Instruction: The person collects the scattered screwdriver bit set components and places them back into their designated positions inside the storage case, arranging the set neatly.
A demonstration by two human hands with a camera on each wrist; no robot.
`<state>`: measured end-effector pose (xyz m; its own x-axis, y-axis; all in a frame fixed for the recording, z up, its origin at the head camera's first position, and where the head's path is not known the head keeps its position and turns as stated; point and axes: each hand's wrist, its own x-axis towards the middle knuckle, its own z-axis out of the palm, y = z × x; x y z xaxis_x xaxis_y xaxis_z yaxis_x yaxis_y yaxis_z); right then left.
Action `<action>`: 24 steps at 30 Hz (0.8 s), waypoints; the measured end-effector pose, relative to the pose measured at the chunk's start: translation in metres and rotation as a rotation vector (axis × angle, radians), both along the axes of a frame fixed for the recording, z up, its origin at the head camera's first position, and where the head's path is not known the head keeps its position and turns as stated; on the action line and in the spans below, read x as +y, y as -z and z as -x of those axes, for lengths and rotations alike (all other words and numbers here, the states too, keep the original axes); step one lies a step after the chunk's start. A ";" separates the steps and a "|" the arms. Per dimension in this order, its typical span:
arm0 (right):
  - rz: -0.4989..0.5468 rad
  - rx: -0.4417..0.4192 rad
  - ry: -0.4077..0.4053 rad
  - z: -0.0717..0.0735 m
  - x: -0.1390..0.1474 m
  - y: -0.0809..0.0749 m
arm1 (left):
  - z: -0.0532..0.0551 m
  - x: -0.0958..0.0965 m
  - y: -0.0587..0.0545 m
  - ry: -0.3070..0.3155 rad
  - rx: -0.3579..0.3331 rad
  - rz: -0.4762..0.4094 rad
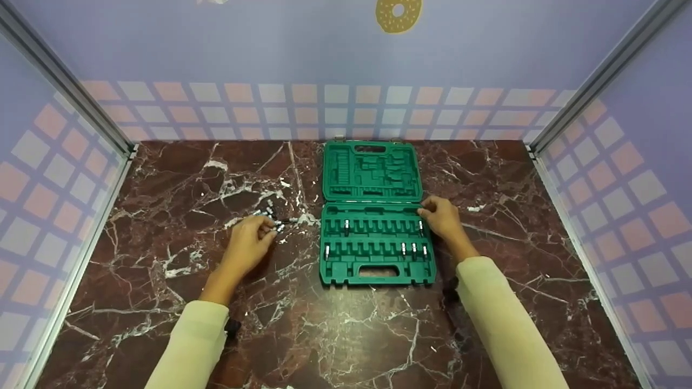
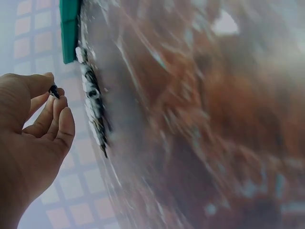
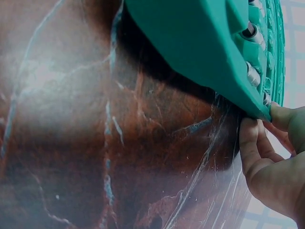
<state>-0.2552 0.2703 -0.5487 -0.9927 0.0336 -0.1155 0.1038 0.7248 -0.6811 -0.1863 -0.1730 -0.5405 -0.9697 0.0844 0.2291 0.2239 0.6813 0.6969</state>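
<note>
A green plastic tool case [image 1: 339, 268] lies opened flat on the table, its lid [image 1: 336, 186] folded back toward the wall. Several metal bit sockets [image 1: 414, 248] stand in the slots of its lower half. To the left of the case, my left hand [image 1: 250, 237] pinches a small dark-tipped bit [image 2: 54, 91] between thumb and fingers, which cover part of it. Loose bits and sockets [image 2: 92, 98] lie in a cluster on the table beside that hand. On the opposite side, my right hand [image 1: 443, 217] grips the case's right edge near the hinge, thumb on top.
A brown marbled tabletop [image 1: 351, 335] carries everything. Purple panels with pink and white squares [image 1: 303, 113] enclose it at the back and both sides, with metal posts [image 1: 600, 65] at the corners.
</note>
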 end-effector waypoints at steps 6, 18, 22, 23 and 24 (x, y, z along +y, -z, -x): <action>-0.013 0.009 -0.002 0.000 0.000 0.001 | 0.000 0.017 -0.008 0.021 0.006 -0.071; -0.012 0.064 -0.004 -0.001 0.000 0.000 | -0.001 0.051 -0.023 0.070 -0.067 -0.158; -0.001 0.045 -0.001 -0.001 0.000 0.000 | -0.001 0.064 -0.025 0.123 -0.089 -0.192; -0.001 0.041 -0.001 -0.001 0.000 0.000 | -0.001 0.067 -0.025 0.137 -0.092 -0.199; -0.001 0.039 -0.002 -0.001 0.000 0.001 | -0.001 0.070 -0.025 0.151 -0.094 -0.207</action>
<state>-0.2546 0.2701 -0.5496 -0.9965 0.0314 -0.0770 0.0757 0.7258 -0.6837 -0.1853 -0.1029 -0.5156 -0.9676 0.1900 0.1664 0.2400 0.4864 0.8401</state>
